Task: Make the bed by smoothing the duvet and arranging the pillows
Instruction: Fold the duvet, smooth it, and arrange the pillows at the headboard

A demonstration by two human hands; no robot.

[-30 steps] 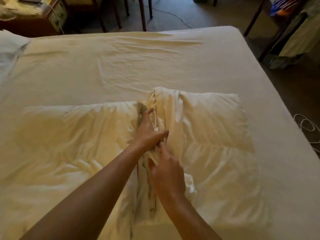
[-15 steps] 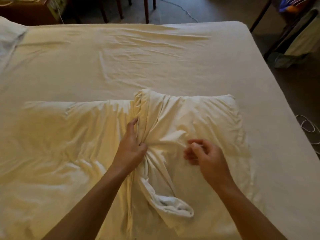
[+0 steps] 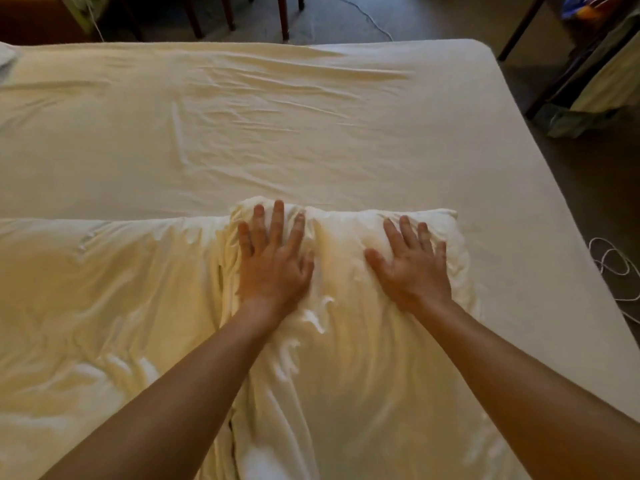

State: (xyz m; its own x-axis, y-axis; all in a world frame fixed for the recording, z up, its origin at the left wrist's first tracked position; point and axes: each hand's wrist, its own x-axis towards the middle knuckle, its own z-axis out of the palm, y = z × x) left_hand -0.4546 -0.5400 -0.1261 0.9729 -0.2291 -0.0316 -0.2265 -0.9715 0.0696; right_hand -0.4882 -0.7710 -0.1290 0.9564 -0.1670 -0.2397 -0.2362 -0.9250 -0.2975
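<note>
Ten fingers: all are being held straight and slightly spread, laid flat on cream fabric; nothing is being gripped.
Left hand (image 3: 275,261): is being pressed palm-down on the bunched left part of the right pillow (image 3: 349,306), its fingertips reaching that pillow's far edge.
Right hand (image 3: 414,266): is being pressed palm-down on the same pillow, nearer its far right corner, well apart from the other hand.
Right pillow: is being flattened under both palms; it is lying on the near right part of the bed, its cover creased.
Left pillow (image 3: 104,306): is lying just beside it, the two touching along a dark seam.
Sheet (image 3: 277,133): is spread wrinkled over the mattress beyond the pillows.
Duvet: cannot be told apart in this view.
Floor: a white cord (image 3: 613,265) is lying coiled at the right of the bed; chair legs (image 3: 283,15) are standing beyond the far edge.
</note>
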